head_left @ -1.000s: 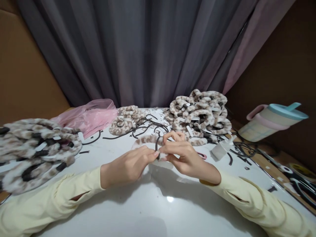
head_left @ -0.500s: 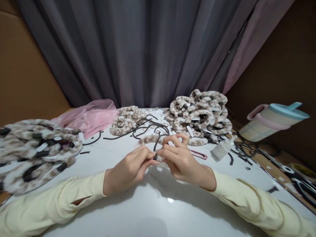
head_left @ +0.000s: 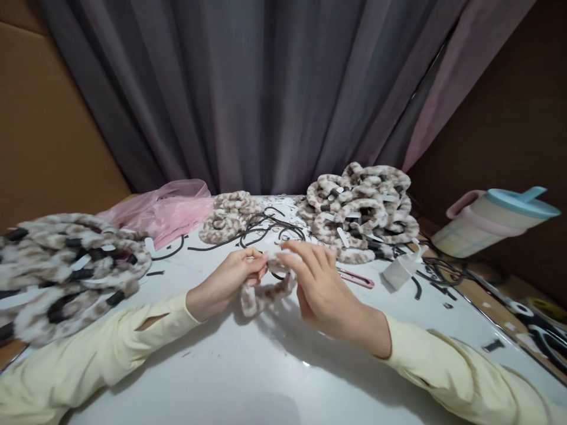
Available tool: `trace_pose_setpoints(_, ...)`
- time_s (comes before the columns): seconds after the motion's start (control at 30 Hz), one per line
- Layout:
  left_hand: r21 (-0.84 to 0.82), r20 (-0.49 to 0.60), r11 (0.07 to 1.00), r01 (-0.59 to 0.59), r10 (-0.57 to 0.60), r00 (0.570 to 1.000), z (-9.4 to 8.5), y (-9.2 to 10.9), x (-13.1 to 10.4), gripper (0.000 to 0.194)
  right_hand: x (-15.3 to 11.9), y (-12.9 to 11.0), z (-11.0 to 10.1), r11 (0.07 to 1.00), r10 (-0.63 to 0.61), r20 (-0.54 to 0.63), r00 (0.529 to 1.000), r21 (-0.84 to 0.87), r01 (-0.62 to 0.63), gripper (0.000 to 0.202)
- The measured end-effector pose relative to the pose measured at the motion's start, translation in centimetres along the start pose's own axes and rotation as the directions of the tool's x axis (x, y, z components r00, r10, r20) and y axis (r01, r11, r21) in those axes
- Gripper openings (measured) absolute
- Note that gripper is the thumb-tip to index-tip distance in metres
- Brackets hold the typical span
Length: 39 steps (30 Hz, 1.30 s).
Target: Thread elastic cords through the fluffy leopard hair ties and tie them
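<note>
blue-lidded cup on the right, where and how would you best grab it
Probably by its pink handle, coming from the left side: the handle loops out that way from the cup, facing the white table.

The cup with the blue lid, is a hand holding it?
No, the cup is at the far right, while the left hand and right hand are at the fluffy spotted strip.
</note>
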<state>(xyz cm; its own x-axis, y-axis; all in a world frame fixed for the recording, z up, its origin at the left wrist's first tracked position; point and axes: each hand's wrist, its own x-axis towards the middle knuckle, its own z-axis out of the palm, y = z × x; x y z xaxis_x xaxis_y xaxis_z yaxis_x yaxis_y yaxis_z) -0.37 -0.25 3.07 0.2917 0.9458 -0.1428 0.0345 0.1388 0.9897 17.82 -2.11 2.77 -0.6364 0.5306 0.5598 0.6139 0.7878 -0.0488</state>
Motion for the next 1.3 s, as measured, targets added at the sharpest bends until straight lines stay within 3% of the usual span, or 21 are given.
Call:
trace_pose_setpoints(0.1, -0.165, 0.005, 0.983, 0.079, -0.079, 0.997, -0.3, -0.5, 0.5, 0.028, -0.4, -1.2, 0.2, 0.979, 0.019, 0.087, 0.996, 0.201, -0.036, 0.042)
trace_pose_setpoints(0.2, -0.238, -0.025, 0.969, 0.072, -0.08, 0.996, -0.6, -0.9, 0.8, 0.027, -0.4, -1.7, 0.6, 0.913, 0.163, 0.173, 0.971, 0.346, -0.215, 0.041)
trace_pose_setpoints(0.33, -0.23, -0.103, 0.973, 0.035, -0.06, 0.993, -0.6, -0.9, 0.9, 0.029, 0.0, -1.5, 1.5, 0.71, 0.298, 0.405, 0.864, 0.511, -0.485, 0.054)
trace_pose_setpoints(0.4, -0.199, -0.133, 0.98, 0.009, -0.036, 0.99, -0.6, -0.7, 0.8, 0.031, 0.2, -1.2, 2.1, 0.6, 0.326, 0.467, 0.822, 0.57, -0.561, 0.056)
trace_pose_setpoints(0.5, -0.173, -0.16, 0.985, -0.02, -0.008, 0.987, -0.6, -0.7, 0.8, 0.032, 0.6, -0.8, 2.6, 0.546, 0.374, 0.494, 0.785, 0.567, -0.617, 0.05)
trace_pose_setpoints(0.6, -0.199, -0.116, 0.98, 0.011, -0.035, 0.993, -0.7, -0.8, 0.9, 0.032, 1.0, -0.5, 2.7, 0.594, 0.426, 0.509, 0.748, 0.466, -0.656, 0.036)
trace_pose_setpoints(0.7, -0.244, -0.014, 0.966, 0.081, -0.087, 0.996, -0.6, -0.9, 0.8, 0.034, 1.3, -0.4, 2.9, 0.596, 0.434, 0.482, 0.761, 0.479, -0.644, 0.026)
trace_pose_setpoints(0.77, -0.238, 0.004, 0.967, 0.09, -0.091, 0.996, -0.4, -0.9, 0.8, 0.035, 1.4, -0.4, 3.2, 0.524, 0.41, 0.481, 0.775, 0.571, -0.632, 0.025)
trace_pose_setpoints(0.83, -0.16, -0.054, 0.987, 0.029, -0.038, 0.998, -0.2, -1.1, 0.7, 0.035, 1.6, -0.4, 3.4, 0.416, 0.409, 0.494, 0.767, 0.647, -0.639, 0.027)
trace_pose_setpoints(0.9, 0.025, -0.152, 0.994, -0.106, 0.109, 0.982, 0.0, -1.4, 0.6, 0.032, 1.7, -0.6, 3.3, 0.295, 0.425, 0.537, 0.729, 0.679, -0.672, 0.029)
trace_pose_setpoints(0.97, 0.262, -0.201, 0.932, -0.25, 0.306, 0.931, 0.0, -1.9, 0.5, 0.027, 1.8, -0.7, 2.9, 0.177, 0.417, 0.607, 0.677, 0.676, -0.715, 0.03)
trace_pose_setpoints(1.03, 0.427, -0.178, 0.832, -0.354, 0.461, 0.869, 0.0, -2.4, 0.4, 0.021, 1.9, -0.9, 2.4, 0.101, 0.384, 0.653, 0.653, 0.673, -0.733, 0.03)
trace_pose_setpoints(1.13, 0.53, -0.113, 0.72, -0.448, 0.583, 0.804, -0.2, -2.9, 0.2, 0.018, 1.7, -1.1, 1.9, 0.131, 0.349, 0.638, 0.687, 0.692, -0.71, 0.03)
trace_pose_setpoints(1.3, 0.59, -0.084, 0.629, -0.506, 0.671, 0.736, -0.2, -3.0, 0.0, 0.018, 1.4, -1.4, 1.4, 0.395, 0.316, 0.548, 0.774, 0.666, -0.633, 0.031)
